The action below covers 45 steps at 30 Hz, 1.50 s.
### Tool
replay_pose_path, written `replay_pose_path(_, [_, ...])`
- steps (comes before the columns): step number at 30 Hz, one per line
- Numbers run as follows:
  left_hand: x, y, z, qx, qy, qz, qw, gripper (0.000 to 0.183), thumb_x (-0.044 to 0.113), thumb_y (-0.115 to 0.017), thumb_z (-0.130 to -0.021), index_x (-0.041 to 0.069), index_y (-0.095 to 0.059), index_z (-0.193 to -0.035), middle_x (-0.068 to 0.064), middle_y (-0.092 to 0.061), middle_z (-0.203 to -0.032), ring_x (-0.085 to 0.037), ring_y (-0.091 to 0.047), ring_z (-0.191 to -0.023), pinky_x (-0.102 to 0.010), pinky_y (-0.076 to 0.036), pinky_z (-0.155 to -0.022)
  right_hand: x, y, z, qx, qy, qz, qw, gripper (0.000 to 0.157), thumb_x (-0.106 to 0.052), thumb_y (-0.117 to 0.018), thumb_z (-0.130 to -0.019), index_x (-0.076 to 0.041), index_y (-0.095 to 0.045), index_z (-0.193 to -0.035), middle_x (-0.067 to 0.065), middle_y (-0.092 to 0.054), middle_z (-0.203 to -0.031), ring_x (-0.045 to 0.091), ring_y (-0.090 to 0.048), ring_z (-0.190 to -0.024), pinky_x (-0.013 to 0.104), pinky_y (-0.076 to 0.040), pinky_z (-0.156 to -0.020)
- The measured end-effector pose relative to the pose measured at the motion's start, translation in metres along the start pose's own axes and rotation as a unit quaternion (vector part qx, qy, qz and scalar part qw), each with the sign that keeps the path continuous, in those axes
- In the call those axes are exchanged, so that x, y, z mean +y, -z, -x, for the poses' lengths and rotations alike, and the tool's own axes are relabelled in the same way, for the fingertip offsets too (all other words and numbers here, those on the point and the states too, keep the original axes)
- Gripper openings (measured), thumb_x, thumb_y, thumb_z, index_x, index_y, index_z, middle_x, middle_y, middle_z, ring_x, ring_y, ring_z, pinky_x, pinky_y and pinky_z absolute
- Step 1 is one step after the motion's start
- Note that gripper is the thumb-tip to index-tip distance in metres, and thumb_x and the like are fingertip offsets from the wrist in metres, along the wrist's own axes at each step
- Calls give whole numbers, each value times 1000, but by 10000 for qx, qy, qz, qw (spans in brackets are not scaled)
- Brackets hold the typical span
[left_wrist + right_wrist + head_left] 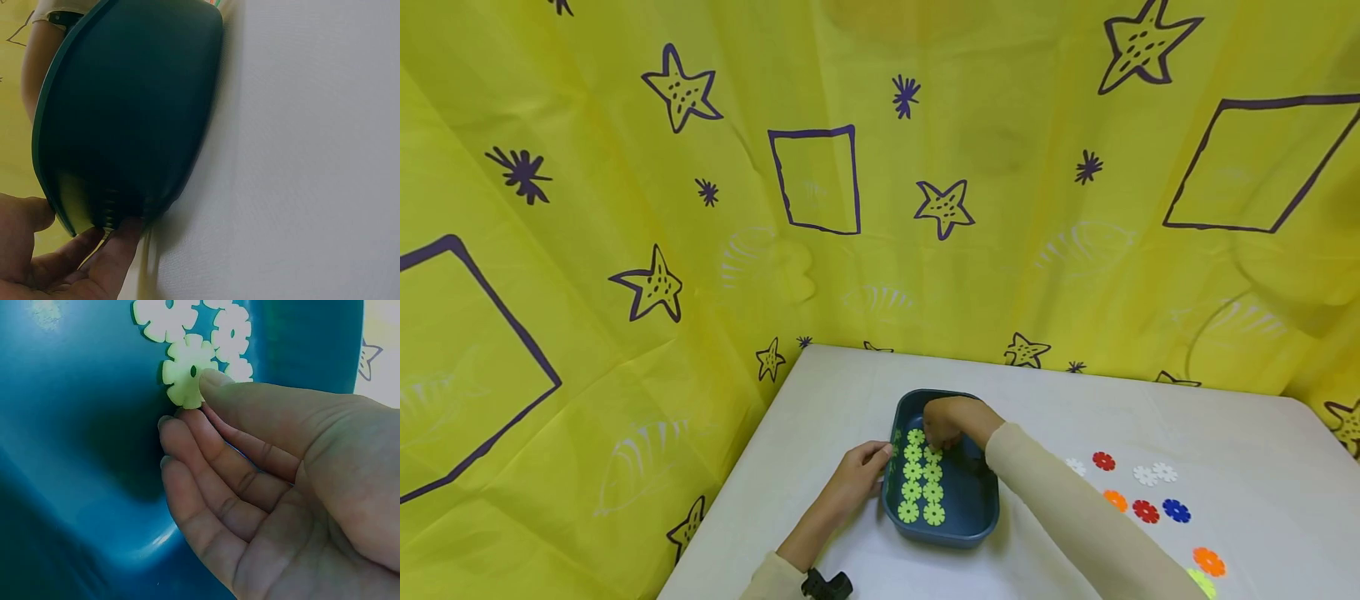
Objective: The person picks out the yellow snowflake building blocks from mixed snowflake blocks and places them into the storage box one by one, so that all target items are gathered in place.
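Note:
A dark blue plastic bin [973, 500] stands on the table with two columns of yellow-green snowflake discs [912, 471] laid flat inside. My left hand [855, 479] grips its left side; in the left wrist view the thumb is at the rim and the fingers [119, 256] lie against the outer wall. Inside the bin, my right hand [946, 419] is at the far end of the right column. The right wrist view shows its thumb and index finger pinching a yellow-green snowflake disc [180, 374], beside other discs [231, 331]. The index fingertip is partly hidden.
On the white table [842, 375] to the right lie loose discs: red [1146, 511], blue [1176, 510], orange [1209, 561], white [1164, 472] and a yellow-green one [1201, 582] partly behind the right sleeve. A yellow patterned curtain [865, 267] hangs behind and at the left.

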<state>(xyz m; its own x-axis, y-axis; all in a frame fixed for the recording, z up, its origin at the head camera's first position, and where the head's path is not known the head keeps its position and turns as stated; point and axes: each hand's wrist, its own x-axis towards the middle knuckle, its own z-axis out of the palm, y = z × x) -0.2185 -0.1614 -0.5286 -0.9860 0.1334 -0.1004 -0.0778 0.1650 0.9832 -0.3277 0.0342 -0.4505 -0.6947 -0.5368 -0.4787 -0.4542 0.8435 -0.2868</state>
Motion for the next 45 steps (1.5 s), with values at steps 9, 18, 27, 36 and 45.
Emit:
replay_pose_path(9, [2, -1, 1, 21, -15, -76, 10000, 53, 39, -55, -111, -5, -60, -141, -21, -66, -136, -31, -65, -125, -42, -61, -94, 18, 7, 14, 376, 300, -463, 9978, 7, -14, -74, -100, -12, -75, -93, -1, -70, -86, 16, -67, -80, 40, -59, -83])
replay_pose_path(18, [1, -3, 3, -5, 10, -70, 10000, 53, 38, -55, -111, -5, -60, -141, -21, -65, -137, -32, -65, -126, -41, -61, -94, 54, 24, 83, 1153, 1329, -1043, 9789, 7, -17, -73, -100, -11, -71, -100, -3, -67, -92, 13, -59, -82, 31, -53, -75])
replay_pose_path(27, [3, -3, 7, -33, -21, -108, 9999, 54, 39, -54, -111, -5, -59, -141, -22, -65, -138, -34, -65, -126, -42, -61, -94, 113, 6, 164, 1455, 730, -1415, 9765, 9, -18, -73, -100, -10, -70, -104, -3, -69, -94, 16, -60, -85, 30, -54, -72])
replay_pose_path(36, [2, -2, 5, 32, 4, -263, 9996, 54, 42, -55, -110, -3, -61, -142, -20, -64, -139, -33, -65, -127, -40, -61, -96, 171, -38, 212, 1446, -32, -1598, 9765, 10, -15, -72, -100, -7, -68, -103, 0, -67, -91, 16, -58, -80, 24, -52, -70])
replay_pose_path(45, [5, -2, 5, 30, -12, -325, 9995, 54, 41, -54, -111, -3, -60, -142, -21, -64, -139, -33, -65, -127, -40, -61, -95, 199, -91, 241, 1469, -856, -1531, 9735, 10, -12, -75, -95, -12, -64, -95, -2, -54, -81, 14, -49, -76, 24, -40, -66])
